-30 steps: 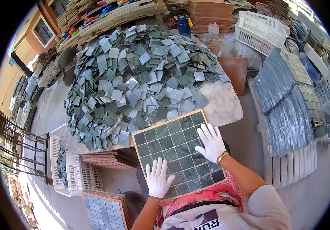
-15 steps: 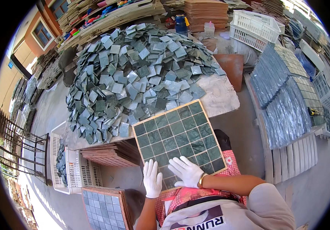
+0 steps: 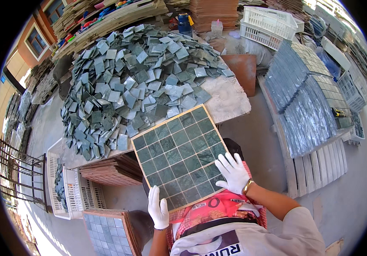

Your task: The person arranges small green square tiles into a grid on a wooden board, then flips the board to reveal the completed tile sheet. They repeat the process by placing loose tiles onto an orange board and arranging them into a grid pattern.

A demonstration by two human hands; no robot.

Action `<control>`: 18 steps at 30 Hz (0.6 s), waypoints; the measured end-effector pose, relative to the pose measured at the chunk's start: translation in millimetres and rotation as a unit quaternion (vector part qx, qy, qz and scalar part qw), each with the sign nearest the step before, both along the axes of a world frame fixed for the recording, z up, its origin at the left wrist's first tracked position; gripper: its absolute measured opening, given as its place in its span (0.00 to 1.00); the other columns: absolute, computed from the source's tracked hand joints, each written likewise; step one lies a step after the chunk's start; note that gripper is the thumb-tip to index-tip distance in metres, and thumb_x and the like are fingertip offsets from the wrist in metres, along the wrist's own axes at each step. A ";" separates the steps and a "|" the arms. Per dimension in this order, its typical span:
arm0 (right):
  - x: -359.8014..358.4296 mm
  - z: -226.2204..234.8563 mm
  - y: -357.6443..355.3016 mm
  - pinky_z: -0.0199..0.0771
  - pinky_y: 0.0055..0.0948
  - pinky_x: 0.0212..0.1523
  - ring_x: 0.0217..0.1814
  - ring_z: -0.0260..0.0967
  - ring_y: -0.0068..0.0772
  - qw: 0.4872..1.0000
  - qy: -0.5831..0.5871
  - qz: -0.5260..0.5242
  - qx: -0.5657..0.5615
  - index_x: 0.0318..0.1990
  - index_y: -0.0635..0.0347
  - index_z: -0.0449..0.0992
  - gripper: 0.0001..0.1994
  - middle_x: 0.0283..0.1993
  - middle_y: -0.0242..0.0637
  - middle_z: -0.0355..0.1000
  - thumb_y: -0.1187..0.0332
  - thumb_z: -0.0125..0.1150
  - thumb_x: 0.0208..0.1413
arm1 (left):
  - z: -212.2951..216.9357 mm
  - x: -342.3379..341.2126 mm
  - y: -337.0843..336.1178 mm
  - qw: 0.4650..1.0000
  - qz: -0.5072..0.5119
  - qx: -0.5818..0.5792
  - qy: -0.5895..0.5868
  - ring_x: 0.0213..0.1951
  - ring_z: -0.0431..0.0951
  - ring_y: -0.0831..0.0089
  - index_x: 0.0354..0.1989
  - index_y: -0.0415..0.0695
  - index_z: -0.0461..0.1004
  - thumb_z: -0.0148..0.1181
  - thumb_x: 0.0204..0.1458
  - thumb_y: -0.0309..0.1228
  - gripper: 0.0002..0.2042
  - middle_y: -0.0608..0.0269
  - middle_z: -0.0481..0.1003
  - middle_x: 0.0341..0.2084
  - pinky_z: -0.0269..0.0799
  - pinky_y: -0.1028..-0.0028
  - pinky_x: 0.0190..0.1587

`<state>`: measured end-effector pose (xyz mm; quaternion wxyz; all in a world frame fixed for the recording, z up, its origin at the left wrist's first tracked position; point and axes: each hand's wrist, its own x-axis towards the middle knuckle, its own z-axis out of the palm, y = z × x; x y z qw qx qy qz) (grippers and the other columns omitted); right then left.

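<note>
A square wood-rimmed tray point(image 3: 211, 117) leans across my lap, its far edge by the table, with dark green square tiles point(image 3: 176, 141) set in rows inside it. My left hand point(image 3: 158, 208), in a white glove, rests at the tray's near left corner, fingers stretched along the rim and thumb apart. At the right rim my right hand point(image 3: 233, 173), also gloved, lies with its fingers spread, fingertips reaching the edge tiles. Beyond the tray a large heap of loose green-grey tiles point(image 3: 128, 85) covers the table point(image 3: 230, 100).
Left of me stand a white plastic crate point(image 3: 75, 192) holding tiles and a tile-filled board stack point(image 3: 109, 232). Brown boards point(image 3: 111, 170) are stacked under the table. On the right, wrapped tile stacks point(image 3: 307, 115) sit on a pallet point(image 3: 320, 175). White crates point(image 3: 268, 25) stand behind.
My right hand has moved right, from the tray's near tiles to its right rim. My left hand stays by the near left corner. The whole view has shifted slightly.
</note>
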<state>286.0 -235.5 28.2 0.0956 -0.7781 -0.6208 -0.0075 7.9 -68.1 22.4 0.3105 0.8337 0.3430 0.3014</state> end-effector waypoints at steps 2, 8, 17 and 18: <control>30.0 -21.7 -26.7 0.42 0.56 0.68 0.71 0.43 0.61 0.984 0.055 -0.170 -0.012 0.66 0.65 0.54 0.38 0.69 0.55 0.49 0.47 0.53 0.55 | 4.0 18.7 0.1 0.993 -0.033 0.084 0.078 0.62 0.62 0.47 0.58 0.33 0.65 0.48 0.59 0.37 0.23 0.43 0.66 0.58 0.53 0.59 0.66; 49.8 -74.1 -82.3 0.52 0.39 0.68 0.69 0.52 0.54 0.894 0.242 -0.364 0.095 0.65 0.66 0.57 0.30 0.66 0.56 0.57 0.52 0.45 0.63 | 13.2 84.7 -24.9 0.925 -0.213 0.194 0.249 0.64 0.59 0.53 0.62 0.39 0.62 0.56 0.46 0.56 0.39 0.49 0.61 0.62 0.44 0.40 0.64; 45.0 -48.1 -55.1 0.56 0.38 0.66 0.67 0.57 0.52 0.911 0.224 -0.306 0.164 0.63 0.65 0.60 0.26 0.64 0.54 0.60 0.59 0.50 0.62 | 11.2 73.9 -17.4 0.909 -0.287 0.199 0.228 0.62 0.61 0.56 0.60 0.43 0.65 0.54 0.48 0.54 0.34 0.54 0.64 0.61 0.46 0.47 0.66; 47.8 -42.8 -59.3 0.57 0.37 0.66 0.66 0.58 0.52 0.915 0.209 -0.299 0.172 0.63 0.65 0.60 0.25 0.64 0.54 0.61 0.61 0.50 0.62 | 11.8 53.7 -10.5 0.918 -0.253 0.189 0.240 0.63 0.61 0.54 0.60 0.42 0.65 0.53 0.51 0.53 0.33 0.52 0.64 0.61 0.44 0.47 0.66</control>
